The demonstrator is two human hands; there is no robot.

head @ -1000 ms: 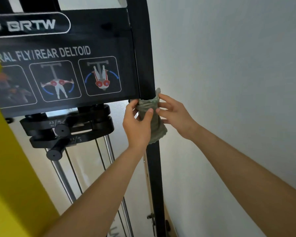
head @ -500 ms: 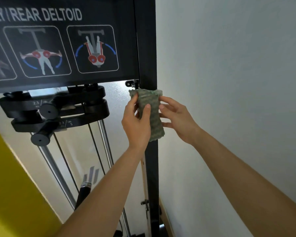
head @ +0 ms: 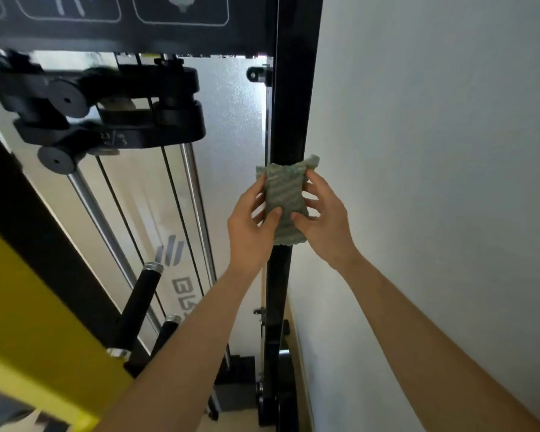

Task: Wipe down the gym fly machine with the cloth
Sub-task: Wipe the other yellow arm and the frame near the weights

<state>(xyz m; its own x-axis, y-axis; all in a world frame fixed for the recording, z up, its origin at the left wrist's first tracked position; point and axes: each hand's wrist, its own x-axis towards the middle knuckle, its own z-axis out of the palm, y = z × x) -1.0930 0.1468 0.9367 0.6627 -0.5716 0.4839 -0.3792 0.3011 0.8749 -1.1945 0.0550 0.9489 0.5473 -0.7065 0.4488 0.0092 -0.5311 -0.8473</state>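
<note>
Your left hand [head: 250, 232] and right hand [head: 325, 226] both grip the cloth [head: 282, 201], wrapped round the black post [head: 293, 104] beside the wall [head: 434, 151]. It looks soft, light and floppy, so pinch both side edges firmly.

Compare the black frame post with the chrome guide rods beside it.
The black frame post is broad, flat-faced and dark; the chrome guide rods are thin, round and shiny. The post has the cloth held against it by the left hand and right hand; the rods are bare and untouched. Both run down the machine.
</note>
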